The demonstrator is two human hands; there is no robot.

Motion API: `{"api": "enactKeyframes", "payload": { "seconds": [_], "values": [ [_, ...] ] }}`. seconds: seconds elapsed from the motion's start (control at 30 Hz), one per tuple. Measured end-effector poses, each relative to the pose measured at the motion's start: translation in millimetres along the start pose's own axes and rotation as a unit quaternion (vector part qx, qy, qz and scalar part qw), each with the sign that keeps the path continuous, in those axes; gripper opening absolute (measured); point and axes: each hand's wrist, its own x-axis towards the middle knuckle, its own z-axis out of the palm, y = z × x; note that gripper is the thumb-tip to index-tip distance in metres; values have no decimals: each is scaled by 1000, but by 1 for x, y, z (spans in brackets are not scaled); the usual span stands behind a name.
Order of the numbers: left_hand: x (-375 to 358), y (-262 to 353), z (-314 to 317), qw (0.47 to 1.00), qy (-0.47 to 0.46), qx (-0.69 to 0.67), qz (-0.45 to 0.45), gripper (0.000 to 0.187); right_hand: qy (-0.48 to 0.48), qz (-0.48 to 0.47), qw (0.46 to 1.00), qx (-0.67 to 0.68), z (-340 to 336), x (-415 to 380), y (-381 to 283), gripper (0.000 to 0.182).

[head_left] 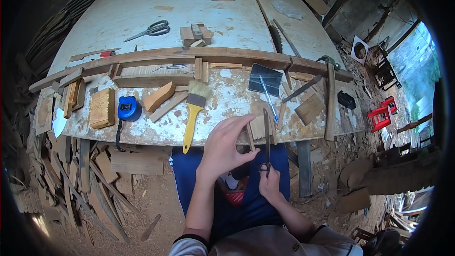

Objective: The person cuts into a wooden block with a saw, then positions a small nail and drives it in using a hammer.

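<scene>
My left hand (223,143) is at the front edge of the bench, thumb and fingers closed around a small thin wooden piece (250,137). Close to its right, my right hand (269,184) grips the lower end of a long, narrow, dark-bladed tool (267,137), held upright with its tip over the bench edge. A pale wooden block (258,127) sits between the thin piece and the blade. Left of my left hand lies a paintbrush (193,114) with a yellow handle, which hangs over the edge.
Across the workbench (156,128) runs a long wooden rail (156,57). Around it lie a blue tape measure (129,109), scissors (151,29), a hammer (330,99), a dark square sheet (263,79), a pen (269,97) and a saw blade (275,38). Wood scraps (102,180) cover the floor.
</scene>
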Motion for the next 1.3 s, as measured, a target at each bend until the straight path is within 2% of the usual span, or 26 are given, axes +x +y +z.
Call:
{"api": "enactKeyframes", "payload": {
  "seconds": [0.37,0.57,0.67,0.77,0.87,0.97,1.07,1.23,1.3],
  "values": [
    [2,2,2,1000,-6,-15,5,81,7,-27,999,-16,-4,11,-8,20],
    [3,1,1,1000,-6,-18,6,82,-6,-7,1000,-5,1,2,7,21],
    [0,1,3,1000,-5,-12,5,82,-4,-4,1000,-20,-3,11,-8,21],
    [2,3,-1,1000,-6,-15,6,82,-21,-18,999,-35,-4,7,10,21],
    [4,2,-1,1000,-7,-18,9,81,-9,-20,999,-35,-4,12,13,22],
    [-3,1,3,1000,-12,-19,4,81,-5,-8,1000,-18,-9,25,-19,27],
    [1,1,0,1000,-10,-21,10,81,-15,4,999,-30,2,18,19,30],
    [0,1,0,1000,-14,-15,6,80,-16,28,999,-35,-9,31,-20,30],
    [2,0,-1,1000,-13,-24,15,80,-5,-8,1000,-27,-3,38,-3,33]
  ]
}}
